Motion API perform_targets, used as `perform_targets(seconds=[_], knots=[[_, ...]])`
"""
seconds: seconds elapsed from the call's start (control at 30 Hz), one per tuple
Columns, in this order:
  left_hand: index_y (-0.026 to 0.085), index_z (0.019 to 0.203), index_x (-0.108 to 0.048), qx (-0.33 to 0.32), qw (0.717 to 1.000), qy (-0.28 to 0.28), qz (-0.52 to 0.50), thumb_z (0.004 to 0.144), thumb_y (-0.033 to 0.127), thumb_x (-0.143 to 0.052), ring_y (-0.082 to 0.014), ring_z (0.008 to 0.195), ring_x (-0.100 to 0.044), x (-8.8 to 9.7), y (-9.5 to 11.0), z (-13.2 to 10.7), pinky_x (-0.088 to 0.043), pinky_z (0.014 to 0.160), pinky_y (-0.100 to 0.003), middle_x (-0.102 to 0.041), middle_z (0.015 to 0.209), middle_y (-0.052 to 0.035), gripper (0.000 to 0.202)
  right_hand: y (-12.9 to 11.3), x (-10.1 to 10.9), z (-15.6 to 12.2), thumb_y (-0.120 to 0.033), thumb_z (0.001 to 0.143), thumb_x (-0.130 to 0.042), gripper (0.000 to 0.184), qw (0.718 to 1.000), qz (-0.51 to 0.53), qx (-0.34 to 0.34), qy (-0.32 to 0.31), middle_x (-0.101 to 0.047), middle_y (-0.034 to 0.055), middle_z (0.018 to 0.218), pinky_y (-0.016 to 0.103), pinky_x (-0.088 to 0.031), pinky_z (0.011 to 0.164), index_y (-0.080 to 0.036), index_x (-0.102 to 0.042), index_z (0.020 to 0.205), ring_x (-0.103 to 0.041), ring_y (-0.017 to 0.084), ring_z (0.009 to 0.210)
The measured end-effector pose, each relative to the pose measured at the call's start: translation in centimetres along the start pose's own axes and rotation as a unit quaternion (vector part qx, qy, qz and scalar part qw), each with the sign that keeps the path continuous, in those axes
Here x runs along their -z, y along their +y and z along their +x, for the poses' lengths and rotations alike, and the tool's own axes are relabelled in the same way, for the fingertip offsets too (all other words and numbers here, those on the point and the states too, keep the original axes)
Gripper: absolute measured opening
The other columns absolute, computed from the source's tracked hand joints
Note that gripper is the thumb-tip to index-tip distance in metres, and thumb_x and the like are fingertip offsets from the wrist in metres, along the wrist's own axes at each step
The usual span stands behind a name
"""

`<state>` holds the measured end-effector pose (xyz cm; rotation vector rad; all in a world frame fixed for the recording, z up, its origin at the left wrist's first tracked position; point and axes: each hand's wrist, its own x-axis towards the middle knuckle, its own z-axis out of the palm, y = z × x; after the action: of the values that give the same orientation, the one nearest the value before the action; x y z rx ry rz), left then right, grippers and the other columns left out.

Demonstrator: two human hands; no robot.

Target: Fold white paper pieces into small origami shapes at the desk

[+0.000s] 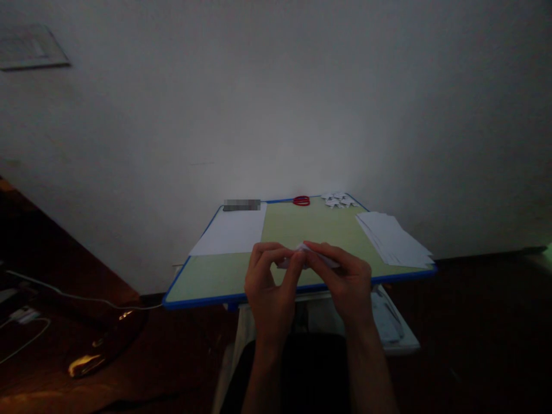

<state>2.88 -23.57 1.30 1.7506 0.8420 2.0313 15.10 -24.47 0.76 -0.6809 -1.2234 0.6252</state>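
Observation:
A small folded piece of white paper (328,262) is pinched between both hands above the front part of the green tabletop (310,227). My left hand (272,279) grips its left side with thumb and index finger pressed together. From the other side, my right hand (344,275) closes thumb and forefinger on it, the two hands' fingertips nearly meeting at the paper's top. The fingers cover much of the paper, so its full shape is hidden.
A white sheet (230,233) lies on the left, with a dark blurred-out object (241,205) at its far edge. Red-handled scissors (301,200) rest at the back. Several folded paper pieces (339,200) sit back right; a stack of paper (394,238) lies on the right. A wall (276,103) stands behind.

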Motion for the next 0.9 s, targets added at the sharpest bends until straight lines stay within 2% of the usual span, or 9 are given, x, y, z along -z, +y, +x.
perform_targets(seconds=[0.13, 0.3, 0.63, 0.9], knots=[[0.022, 0.087, -0.070, 0.002, 1.000, -0.004, -0.021, 0.088, 0.015, -0.077, -0.0156, 0.084, -0.060, -0.1, 0.0, -0.1, -0.049, 0.074, -0.029, -0.061, 0.090, 0.0002, 0.010, 0.0, 0.3, -0.1, -0.019, 0.088, -0.078, 0.023, 1.000, 0.012, -0.004, -0.024, -0.080, -0.0037, 0.090, 0.024, -0.059, 0.073, -0.036, -0.082, 0.104, -0.074, 0.015, 0.081], [0.022, 0.085, -0.070, 0.006, 0.999, 0.029, -0.011, 0.086, 0.014, -0.078, -0.0146, 0.082, -0.060, -0.3, 0.4, -0.2, -0.048, 0.072, -0.028, -0.062, 0.087, 0.0012, 0.011, -0.1, 0.6, -0.2, -0.018, 0.091, -0.075, 0.023, 0.998, 0.017, -0.004, -0.053, -0.080, -0.0022, 0.097, 0.026, -0.058, 0.077, -0.034, -0.082, 0.106, -0.074, 0.016, 0.090], [0.022, 0.086, -0.071, 0.001, 1.000, 0.015, -0.014, 0.085, 0.013, -0.080, -0.0143, 0.082, -0.061, -0.1, 0.6, -0.3, -0.049, 0.073, -0.029, -0.063, 0.087, 0.0015, 0.013, -0.2, 1.0, -0.3, -0.019, 0.092, -0.073, 0.021, 0.997, 0.018, 0.010, -0.068, -0.078, -0.0004, 0.097, 0.029, -0.057, 0.080, -0.032, -0.081, 0.107, -0.073, 0.017, 0.090], [0.021, 0.081, -0.070, 0.065, 0.995, 0.001, -0.073, 0.084, 0.014, -0.081, -0.0148, 0.079, -0.059, -0.3, 0.8, -0.2, -0.049, 0.072, -0.029, -0.062, 0.083, 0.0010, 0.013, -0.2, 1.2, -0.4, -0.019, 0.093, -0.071, 0.019, 0.998, -0.003, 0.021, -0.061, -0.077, -0.0004, 0.094, 0.031, -0.056, 0.076, -0.032, -0.081, 0.105, -0.072, 0.018, 0.086]])
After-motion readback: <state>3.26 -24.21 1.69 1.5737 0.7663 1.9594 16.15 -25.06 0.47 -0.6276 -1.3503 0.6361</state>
